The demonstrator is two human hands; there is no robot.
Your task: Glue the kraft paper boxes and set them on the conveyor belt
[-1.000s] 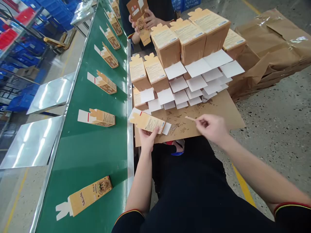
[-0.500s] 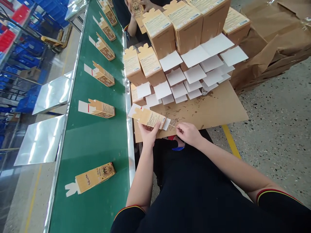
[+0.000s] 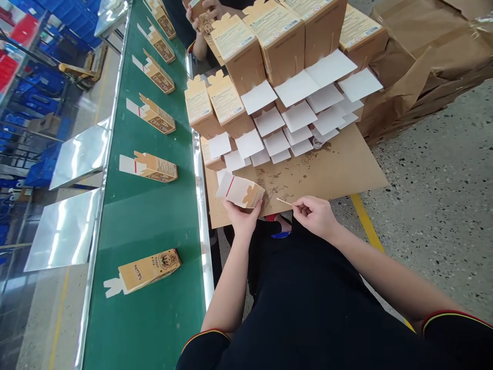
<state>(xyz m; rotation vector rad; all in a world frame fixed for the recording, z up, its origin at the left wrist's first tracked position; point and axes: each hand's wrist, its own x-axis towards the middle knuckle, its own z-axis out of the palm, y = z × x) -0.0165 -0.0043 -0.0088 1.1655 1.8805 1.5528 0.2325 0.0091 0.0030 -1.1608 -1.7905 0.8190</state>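
Note:
My left hand (image 3: 244,218) is closed around a small cardboard box (image 3: 252,197), whose white flap with a red strip points up and to the left. Between the fingertips of my right hand (image 3: 314,216) is a thin pale stick (image 3: 284,201), its tip pointing left toward the box without touching it. Both hands are over the near edge of a brown cardboard sheet (image 3: 339,174) marked with dark smears. Behind the held box stand stacked cartons (image 3: 277,46), several with white flaps sticking out toward me.
A green conveyor belt (image 3: 146,216) with a metal edge runs along my left, carrying several spaced boxes (image 3: 156,167); the closest box (image 3: 150,270) lies flat. Another person's hands (image 3: 200,31) hold a box at the top. Brown wrapping paper (image 3: 423,67) covers a pile at right.
My left hand has turned the box so its flap end now faces me. The right hand, with the stick, has drawn slightly away to the right.

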